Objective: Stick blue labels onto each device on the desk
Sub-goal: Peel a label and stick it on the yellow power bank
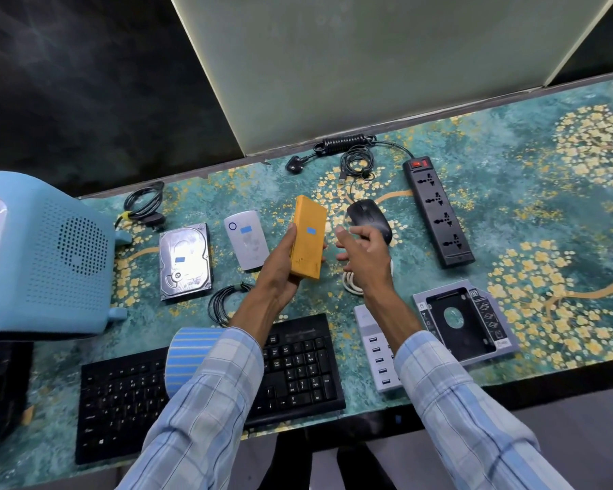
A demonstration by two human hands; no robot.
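Stock check, table (510, 242). Tally: 3 devices labelled, approx 6 w/o, so I judge it under halfway. Near to far, clock dirs from my hands.

1. Keyboard (298, 369), blk, 6 o'clock, near edge. No label seen; middle hidden by left sleeve (206, 401). To do.
2. Label roll (188, 358), blue strips on backing, 7 o'clock, over keyboard beside left sleeve. Can't tell if it sits on the keys or on my arm.
3. USB hub (374, 344), wht, 5 o'clock, partly behind right sleeve (450, 401). No label seen. To do.
4. Drive caddy (464, 320), gry, 4 o'clock. No label seen. To do.
5. Cable coil (223, 305), blk, 8 o'clock. Accessory, prob. not counted.
6. Left hand (280, 274): clamped on pwr bank, thumb along its left edge, fingers under it, unit lifted off table.
7. Right hand (365, 256): empty, fingers loose and spread, just beside the unit's right edge, not touching as far as I see. Hands apart, unit between.
8. Pwr bank (307, 249), yellow. Blue label (311, 230) on its upper face. Done.
9. HDD (184, 259), 9 o'clock, flat on table. Labelled. Done.
10. Pocket unit (246, 238), wht, 10 o'clock, just left of pwr bank. Labelled. Done.
11. Mouse (368, 213), blk, 1 o'clock, partly behind right hand. No label seen. To do.
12. Pwr strip (437, 213), blk, 2 o'clock. No label seen. To do.
13. Mesh box (50, 256), blue, far 9 o'clock. No label seen.
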